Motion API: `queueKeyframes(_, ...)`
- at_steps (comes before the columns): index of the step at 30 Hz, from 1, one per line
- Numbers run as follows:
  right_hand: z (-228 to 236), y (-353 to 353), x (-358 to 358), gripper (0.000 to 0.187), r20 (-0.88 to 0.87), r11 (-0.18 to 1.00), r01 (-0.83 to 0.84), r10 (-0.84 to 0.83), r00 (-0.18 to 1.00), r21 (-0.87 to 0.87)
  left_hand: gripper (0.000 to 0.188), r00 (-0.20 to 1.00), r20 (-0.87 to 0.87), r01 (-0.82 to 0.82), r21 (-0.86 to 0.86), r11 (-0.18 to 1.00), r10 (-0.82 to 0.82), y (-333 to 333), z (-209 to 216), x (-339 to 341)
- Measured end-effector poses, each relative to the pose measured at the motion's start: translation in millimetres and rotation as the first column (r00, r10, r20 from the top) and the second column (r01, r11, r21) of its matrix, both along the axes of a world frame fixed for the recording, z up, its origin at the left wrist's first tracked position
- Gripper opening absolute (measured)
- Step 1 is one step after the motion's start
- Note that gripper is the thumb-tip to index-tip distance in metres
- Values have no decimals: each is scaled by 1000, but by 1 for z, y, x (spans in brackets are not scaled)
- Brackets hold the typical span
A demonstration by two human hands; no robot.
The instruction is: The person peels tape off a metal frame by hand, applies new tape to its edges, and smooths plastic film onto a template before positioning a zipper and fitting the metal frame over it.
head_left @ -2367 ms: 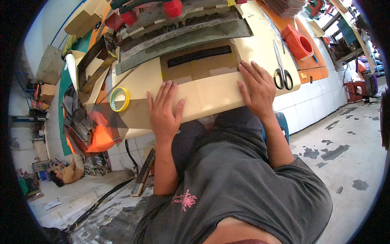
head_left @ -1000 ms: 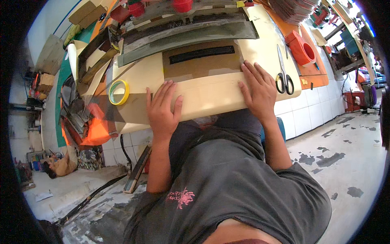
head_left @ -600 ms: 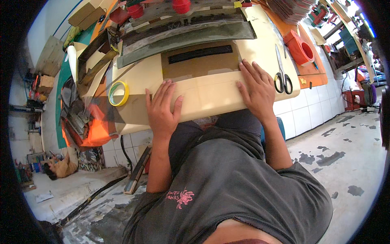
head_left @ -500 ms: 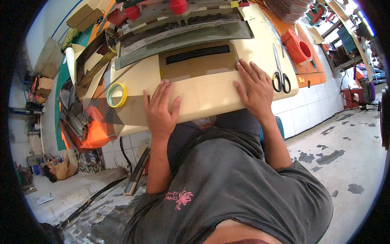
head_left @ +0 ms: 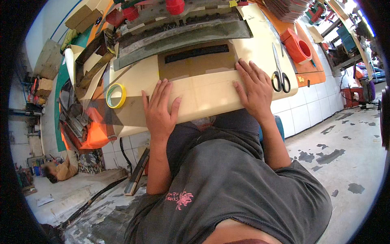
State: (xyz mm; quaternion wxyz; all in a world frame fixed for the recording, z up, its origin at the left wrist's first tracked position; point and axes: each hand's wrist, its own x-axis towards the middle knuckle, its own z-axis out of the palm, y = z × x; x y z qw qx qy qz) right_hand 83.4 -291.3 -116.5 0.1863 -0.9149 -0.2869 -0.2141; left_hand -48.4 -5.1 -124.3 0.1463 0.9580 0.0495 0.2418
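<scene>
My left hand (head_left: 161,107) lies flat, fingers spread, on the cream-coloured sheet (head_left: 203,95) covering the table's front part. My right hand (head_left: 256,87) rests the same way farther right, its fingertips near the corner of a brown rectangular panel (head_left: 197,70). Neither hand holds anything. Between and beyond them, a long black strip (head_left: 197,54) lies on that panel. Behind it stretches a long dark grey-green board (head_left: 183,42) at a slant. A roll of yellow tape (head_left: 123,96) sits left of my left hand. Black-handled scissors (head_left: 280,79) lie just right of my right hand.
A red tape dispenser (head_left: 293,44) stands on the orange surface at right. Red cups (head_left: 174,6) are at the back. At left are an open box-like frame (head_left: 95,57) and dark scraps with orange sheeting (head_left: 95,132). A person (head_left: 65,168) is low at far left.
</scene>
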Motion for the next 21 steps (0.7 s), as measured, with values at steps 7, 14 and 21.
queueKeyframes(7,-1,-2,0,53,-3,1000,-1,1,1000,-22,54,1000,-26,-3,24,1000,3,0,1,2)
queueKeyframes(14,-2,-1,0,52,2,1000,-5,5,1000,-15,54,1000,-8,6,22,1000,-6,1,-1,1)
queueKeyframes(21,-2,0,0,51,-7,1000,9,-9,1000,-13,53,1000,-8,2,27,1000,-2,2,0,0)
